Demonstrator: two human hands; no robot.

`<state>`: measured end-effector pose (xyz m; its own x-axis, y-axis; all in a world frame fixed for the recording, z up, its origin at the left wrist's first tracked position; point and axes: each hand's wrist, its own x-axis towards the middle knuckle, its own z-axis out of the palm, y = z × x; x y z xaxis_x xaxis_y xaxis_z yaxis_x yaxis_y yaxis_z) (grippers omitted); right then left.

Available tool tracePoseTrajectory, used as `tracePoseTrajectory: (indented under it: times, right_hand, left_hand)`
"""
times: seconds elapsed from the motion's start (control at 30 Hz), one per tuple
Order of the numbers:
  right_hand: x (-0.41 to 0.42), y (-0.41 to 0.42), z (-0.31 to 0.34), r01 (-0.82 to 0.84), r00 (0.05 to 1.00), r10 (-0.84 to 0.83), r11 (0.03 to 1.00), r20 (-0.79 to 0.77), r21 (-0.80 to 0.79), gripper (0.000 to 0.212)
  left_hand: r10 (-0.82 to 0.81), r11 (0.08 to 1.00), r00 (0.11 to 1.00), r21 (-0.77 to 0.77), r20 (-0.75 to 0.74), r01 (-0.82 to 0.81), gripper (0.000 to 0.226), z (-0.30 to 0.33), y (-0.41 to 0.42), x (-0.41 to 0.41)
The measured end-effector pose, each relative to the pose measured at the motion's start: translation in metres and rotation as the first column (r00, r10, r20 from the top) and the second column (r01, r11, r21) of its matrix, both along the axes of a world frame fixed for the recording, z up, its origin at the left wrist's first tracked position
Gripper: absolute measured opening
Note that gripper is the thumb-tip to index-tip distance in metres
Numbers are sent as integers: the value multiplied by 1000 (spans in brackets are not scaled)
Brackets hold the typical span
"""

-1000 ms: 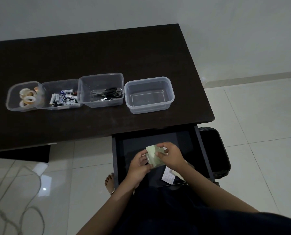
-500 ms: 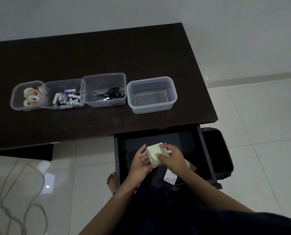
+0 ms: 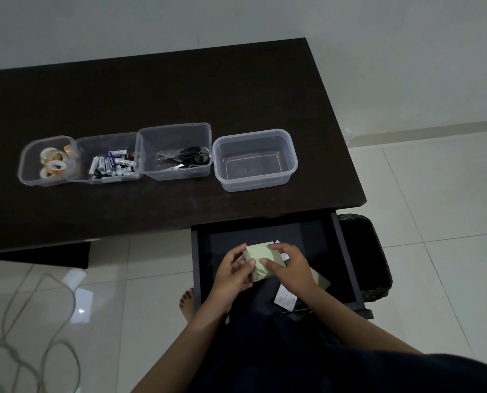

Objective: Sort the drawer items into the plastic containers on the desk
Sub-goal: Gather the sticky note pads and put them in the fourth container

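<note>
Barely moved since prev frame: both hands, left (image 3: 234,272) & right (image 3: 289,266), clamped on pale paper stack (image 3: 260,260) over drawer (image 3: 347,251). Risk: loose sheets sliding out w/ weak grip.

Containers (image 3: 255,160) behind drawer (image 3: 347,259), apparently.

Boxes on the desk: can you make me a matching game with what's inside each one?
Things:
1. tape rolls
2. batteries
3. scissors
4. green paper stack

Places:
A. third box from the left
B. held by both hands over the drawer
C. leftmost box
D. second box from the left

Pairs: 1-C, 2-D, 3-A, 4-B
</note>
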<state>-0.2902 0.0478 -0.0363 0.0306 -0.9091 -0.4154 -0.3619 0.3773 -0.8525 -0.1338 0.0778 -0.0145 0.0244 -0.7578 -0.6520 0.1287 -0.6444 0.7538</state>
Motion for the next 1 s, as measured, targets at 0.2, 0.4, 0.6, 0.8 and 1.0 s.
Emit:
tracePoseTrajectory:
  times: [0.2, 0.4, 0.6, 0.8, 1.0]
  right_hand:
    - [4, 3, -2, 9, 1000, -9, 1000, -10, -25, 29]
    - [6, 1, -4, 10, 1000, -11, 1000, -22, -11, 30]
    - [4, 2, -6, 11, 1000, -11, 1000, -4, 25, 31]
    - [-20, 1, -13, 55, 998, -56, 998, -40, -29, 22]
    - [-73, 4, -37, -56, 900, 103, 991, -423, 122, 32]
  left_hand:
    - [-4, 1000, 1000, -9, 29, 4, 47, 0, -3, 0]
    - [-86, 996, 995, -25, 56, 88, 54, -4, -3, 3]
    - [-136, 991, 990, -12, 31, 136, 51, -8, 0, 4]
    - [-92, 996, 995, -7, 46, 92, 53, -15, 1, 6]
    - [-83, 997, 995, 9, 57, 83, 54, -22, 5, 10]
